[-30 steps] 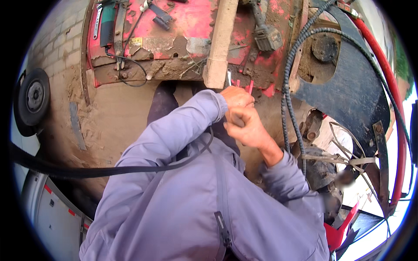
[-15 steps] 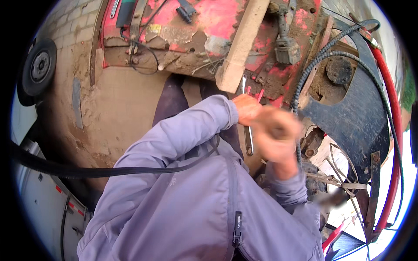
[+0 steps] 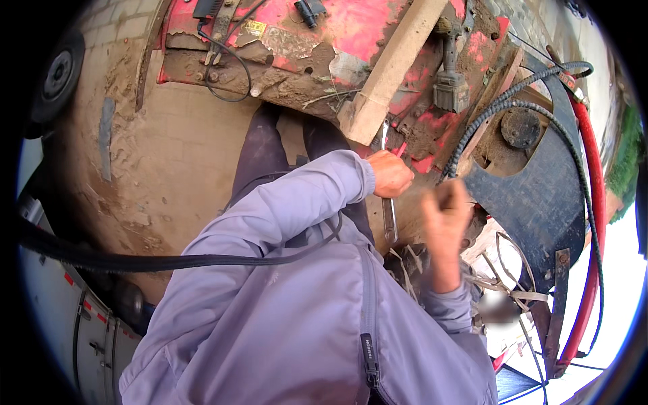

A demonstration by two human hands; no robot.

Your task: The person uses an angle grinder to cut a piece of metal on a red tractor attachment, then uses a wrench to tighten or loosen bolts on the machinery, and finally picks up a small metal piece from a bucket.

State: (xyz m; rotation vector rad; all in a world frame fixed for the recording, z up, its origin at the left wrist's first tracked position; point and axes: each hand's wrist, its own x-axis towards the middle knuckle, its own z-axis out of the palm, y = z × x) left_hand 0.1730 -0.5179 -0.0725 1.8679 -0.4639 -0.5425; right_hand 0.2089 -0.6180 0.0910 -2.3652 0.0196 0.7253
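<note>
My left hand (image 3: 391, 174) is closed around a long silver wrench (image 3: 390, 219), whose two ends stick out above and below the fist. Beside its upper end a red handle (image 3: 400, 150) shows; the rest of that tool is hidden. To the right, my right hand (image 3: 445, 219) is raised with its fingers curled in, slightly blurred; whether anything is in them is hidden. Just above it, the lower end of a black spiral-wrapped hose (image 3: 466, 138) comes down, and I cannot tell if the hand touches it.
A muddy red machine (image 3: 337, 27) lies ahead, with a wooden beam (image 3: 395, 67), a cordless power tool (image 3: 450, 84) and a black cable (image 3: 236, 57) on it. At right are a dark metal plate (image 3: 533, 175) and a red hose (image 3: 594, 189). A wheel (image 3: 59, 74) stands far left.
My right hand has moved slightly down, apart from the left hand, and is less blurred. My left hand stays on the wrench. The whole view has shifted a little.
</note>
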